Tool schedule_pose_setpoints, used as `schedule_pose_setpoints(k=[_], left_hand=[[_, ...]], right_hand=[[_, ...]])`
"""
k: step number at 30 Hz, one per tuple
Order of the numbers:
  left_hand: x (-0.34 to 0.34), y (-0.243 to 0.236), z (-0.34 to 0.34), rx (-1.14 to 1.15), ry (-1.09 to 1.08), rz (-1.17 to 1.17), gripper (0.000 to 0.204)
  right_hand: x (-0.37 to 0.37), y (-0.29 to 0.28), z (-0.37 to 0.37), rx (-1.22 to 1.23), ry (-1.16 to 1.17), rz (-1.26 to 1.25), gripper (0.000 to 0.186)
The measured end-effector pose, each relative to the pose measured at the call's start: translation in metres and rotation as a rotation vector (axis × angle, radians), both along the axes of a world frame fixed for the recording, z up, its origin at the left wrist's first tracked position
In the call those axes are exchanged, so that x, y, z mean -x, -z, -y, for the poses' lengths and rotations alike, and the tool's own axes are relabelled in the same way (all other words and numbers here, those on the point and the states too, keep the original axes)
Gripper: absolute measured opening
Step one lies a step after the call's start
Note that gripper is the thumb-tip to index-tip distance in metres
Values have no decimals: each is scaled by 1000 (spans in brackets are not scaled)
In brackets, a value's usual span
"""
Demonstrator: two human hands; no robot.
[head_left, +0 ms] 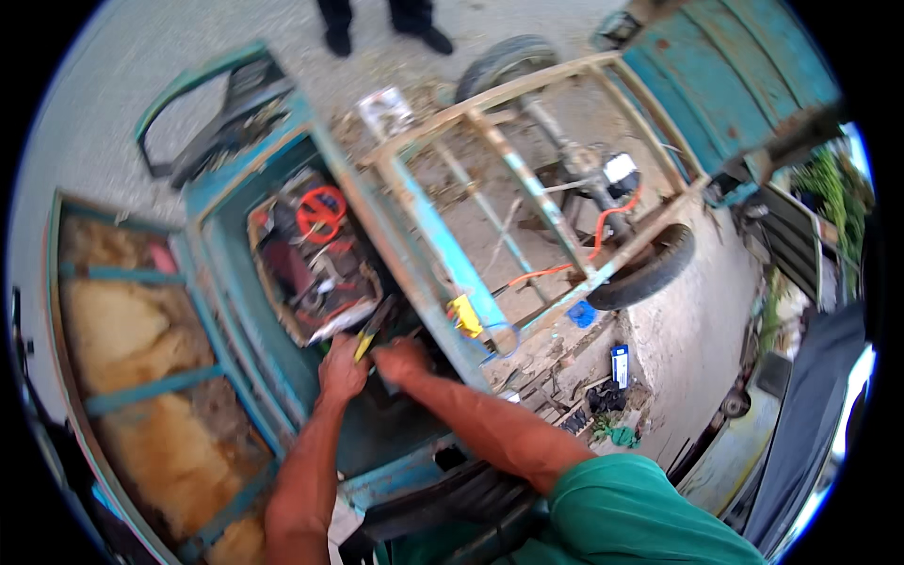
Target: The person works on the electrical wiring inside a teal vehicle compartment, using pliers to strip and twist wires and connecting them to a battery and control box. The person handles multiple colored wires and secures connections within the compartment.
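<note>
The left hand (343,372) looks curled around the lower end of a yellow tool (364,345); the right hand (402,361) sits just beside it, at three o'clock, fingers bent; blur and shadow mean I cannot tell whether it grasps anything. The step in hand probably goes best with a firm, low left grip, the right fingers kept off the tool's far end, and both wrists clear of the teal metal edges. The tool is slim, yellow by the hand, darker farther up, tilted toward one o'clock; its tip is too blurred to name. Just beyond, at eleven o'clock, stands a box (270,297) of jumbled parts with a red wheel (321,214); farther out, at one o'clock, lies a rusty frame (527,179); farthest, at twelve, are dark shoes (337,43).
</note>
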State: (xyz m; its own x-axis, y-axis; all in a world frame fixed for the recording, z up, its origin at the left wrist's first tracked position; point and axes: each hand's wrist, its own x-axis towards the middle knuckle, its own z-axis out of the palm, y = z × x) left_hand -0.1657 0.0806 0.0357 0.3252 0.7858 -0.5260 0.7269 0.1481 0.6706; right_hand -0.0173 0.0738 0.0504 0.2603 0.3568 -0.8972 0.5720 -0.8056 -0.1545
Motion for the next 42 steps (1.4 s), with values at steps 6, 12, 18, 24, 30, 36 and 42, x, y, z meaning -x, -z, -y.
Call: schedule_pose_setpoints(k=[6,12,18,24,30,36,42], left_hand=[[14,52,17,98,40,153,24],[4,0,-2,618,-150,158,24],[2,-7,-9,689,-140,160,31],[4,-12,-13,689,-141,164,32],[7,-6,-9,618,-107,168,34],[8,-4,-8,626,-93,185,34],[9,-15,-21,659,-96,167,31]], right_hand=[[-4,79,51,-338,474,7,25],[0,35,25,-376,705,-3,19],[-2,34,23,-391,723,-6,18],[-2,42,26,-399,691,9,22],[-1,42,24,-412,655,10,24],[0,41,22,-407,665,13,22],[1,44,25,-446,695,-42,18]])
